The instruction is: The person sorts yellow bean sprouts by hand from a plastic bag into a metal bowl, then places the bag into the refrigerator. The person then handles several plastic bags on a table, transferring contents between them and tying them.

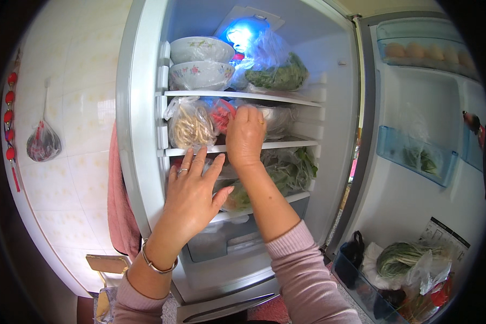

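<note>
My right hand (246, 135) reaches onto the middle shelf of an open refrigerator, its fingers curled at a red plastic bag (222, 113); whether it grips the bag is hidden. Spread and holding nothing, my left hand (194, 194) is at the front edge of that shelf, its fingertips just below a clear bag of pale, strip-like food (191, 125). To the right of my right hand is a metal bowl in clear plastic (277, 119). Two stacked white bowls (202, 77) and bagged leafy greens (279, 75) occupy the shelf above.
Bagged leafy vegetables (295, 170) lie on the lower shelf, above a drawer (210, 243). The open refrigerator door (421, 97) at right carries eggs (415, 50) and bundled greens (401, 259). A pink towel (121, 210) hangs at left, near a wooden-backed chair (107, 264).
</note>
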`<action>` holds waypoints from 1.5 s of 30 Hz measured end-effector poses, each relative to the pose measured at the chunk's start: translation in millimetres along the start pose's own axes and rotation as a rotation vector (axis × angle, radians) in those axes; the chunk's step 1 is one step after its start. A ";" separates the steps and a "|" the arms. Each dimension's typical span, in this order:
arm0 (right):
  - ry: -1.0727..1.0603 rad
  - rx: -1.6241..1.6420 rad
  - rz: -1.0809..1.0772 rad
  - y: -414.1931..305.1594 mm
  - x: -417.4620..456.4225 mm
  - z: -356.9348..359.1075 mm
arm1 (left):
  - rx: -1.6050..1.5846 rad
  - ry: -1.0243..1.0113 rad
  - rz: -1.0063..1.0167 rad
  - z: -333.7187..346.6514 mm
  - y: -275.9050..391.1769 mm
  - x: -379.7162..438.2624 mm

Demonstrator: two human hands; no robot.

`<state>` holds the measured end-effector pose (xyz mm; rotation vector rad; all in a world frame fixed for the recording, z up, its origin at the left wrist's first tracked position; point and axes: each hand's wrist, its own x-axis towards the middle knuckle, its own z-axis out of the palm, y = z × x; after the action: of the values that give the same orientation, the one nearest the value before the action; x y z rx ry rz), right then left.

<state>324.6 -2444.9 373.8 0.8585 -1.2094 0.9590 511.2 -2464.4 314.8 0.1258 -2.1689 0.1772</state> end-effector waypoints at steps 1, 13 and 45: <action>-0.079 -0.085 0.006 1.2 2.4 3.2 | 0.001 -0.004 -0.001 -1.5 0.6 1.5; -0.401 0.220 -0.188 15.0 -3.0 -12.3 | 0.018 0.021 -0.004 1.0 -4.3 -0.1; -0.175 0.063 0.251 144.8 114.6 1.5 | 0.131 0.125 0.147 11.2 28.3 39.0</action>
<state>199.5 -2377.9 491.9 0.8672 -1.4691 1.1466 475.5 -2439.4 338.4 0.0287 -2.0421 0.4009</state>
